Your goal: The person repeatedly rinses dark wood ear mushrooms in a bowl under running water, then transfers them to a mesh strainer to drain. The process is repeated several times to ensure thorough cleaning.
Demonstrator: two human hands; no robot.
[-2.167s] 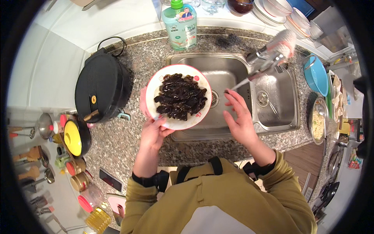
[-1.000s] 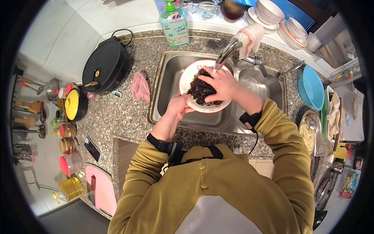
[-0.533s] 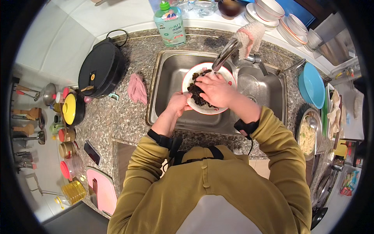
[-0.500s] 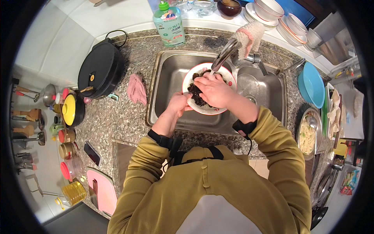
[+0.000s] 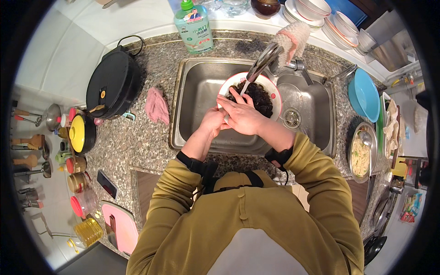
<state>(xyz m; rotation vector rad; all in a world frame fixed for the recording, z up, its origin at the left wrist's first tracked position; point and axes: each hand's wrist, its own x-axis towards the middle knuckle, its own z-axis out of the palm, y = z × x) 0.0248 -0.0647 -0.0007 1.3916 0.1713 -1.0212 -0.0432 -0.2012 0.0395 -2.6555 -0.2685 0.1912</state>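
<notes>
I am watching both hands working over the sink (image 5: 201, 91). The left hand (image 5: 211, 123) is gripping the near rim of a white bowl (image 5: 274, 91) with a red edge, fingers curled onto it. The right hand (image 5: 243, 117) is lying across the left, fingers spread loosely and reaching into the bowl's dark, wrinkled pieces of food (image 5: 256, 98) — whether it is pinching any of them I cannot tell.

The bowl is sitting inside the sink, toward its back and right of the basin's middle, directly under the spout of the faucet (image 5: 261, 64), from which a thin stream is falling onto the food. A knitted cloth (image 5: 293, 39) is draped over the faucet's base. The drain (image 5: 290, 117) is lying just right of the bowl.

On the granite counter left of the sink, a pink rag (image 5: 156, 105) is lying crumpled; farther left a black lidded pot (image 5: 112, 82) is standing. Behind the sink a green bottle of dish liquid (image 5: 193, 26) is standing upright. Right of the sink — a blue bowl (image 5: 364, 95) and, nearer me, a metal dish of noodles (image 5: 361, 153).
</notes>
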